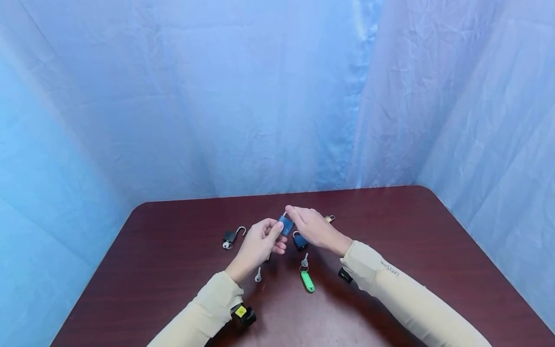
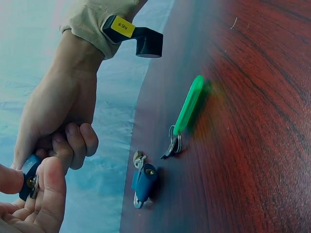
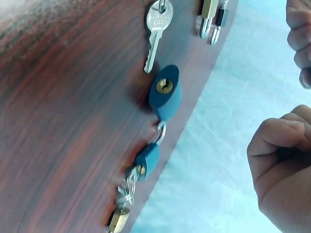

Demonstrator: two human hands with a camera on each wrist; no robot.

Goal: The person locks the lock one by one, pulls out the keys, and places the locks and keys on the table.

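Above the middle of the table both hands hold one small blue padlock (image 1: pixel 285 225). My left hand (image 1: pixel 276 234) pinches its lower body between thumb and forefinger. My right hand (image 1: pixel 292 215) curls its fingers round its top, where a bit of silver metal sticks out. The left wrist view shows the padlock's (image 2: pixel 28 178) brass keyhole end between the left hand (image 2: pixel 34 196) and the right hand (image 2: pixel 68 145). In the right wrist view the right hand (image 3: pixel 279 162) appears as curled fingers, with the held padlock hidden.
On the dark red table (image 1: pixel 390 226) lie a second blue padlock (image 1: pixel 299 241), a green key tag (image 1: pixel 308 281) with keys, a loose key (image 1: pixel 258 275), an open black padlock (image 1: pixel 231 236) and a brass padlock (image 1: pixel 330 218). Blue cloth walls surround the table.
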